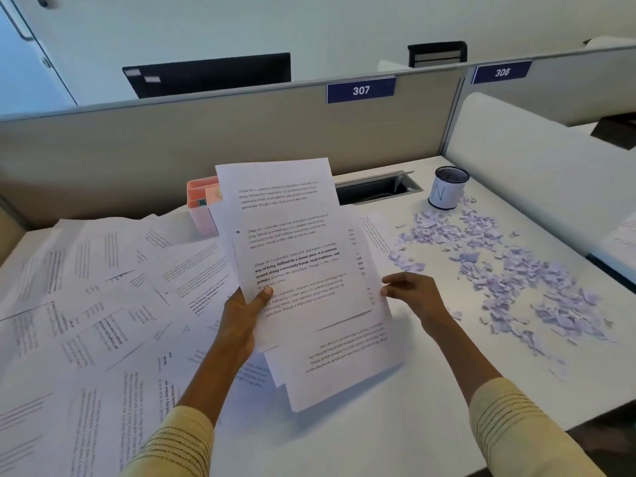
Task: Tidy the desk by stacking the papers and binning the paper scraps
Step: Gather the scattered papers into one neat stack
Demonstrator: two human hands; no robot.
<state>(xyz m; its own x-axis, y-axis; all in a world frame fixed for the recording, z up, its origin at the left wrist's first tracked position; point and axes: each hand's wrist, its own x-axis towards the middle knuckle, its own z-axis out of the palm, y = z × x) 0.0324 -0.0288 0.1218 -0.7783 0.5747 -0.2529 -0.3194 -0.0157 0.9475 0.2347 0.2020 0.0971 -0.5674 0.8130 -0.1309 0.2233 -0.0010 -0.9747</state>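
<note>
Here, sheaf of papers (292, 235) in left grip (246, 316).

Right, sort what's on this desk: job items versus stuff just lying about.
Job:
held sheets, in the left hand
loose papers
paper scraps
small bin

Lying about:
pink organizer
cable hatch
desk number sign

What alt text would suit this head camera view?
A person's left hand grips a sheaf of papers above a desk; the right hand touches its edge. Loose sheets lie left, scraps right.
</note>
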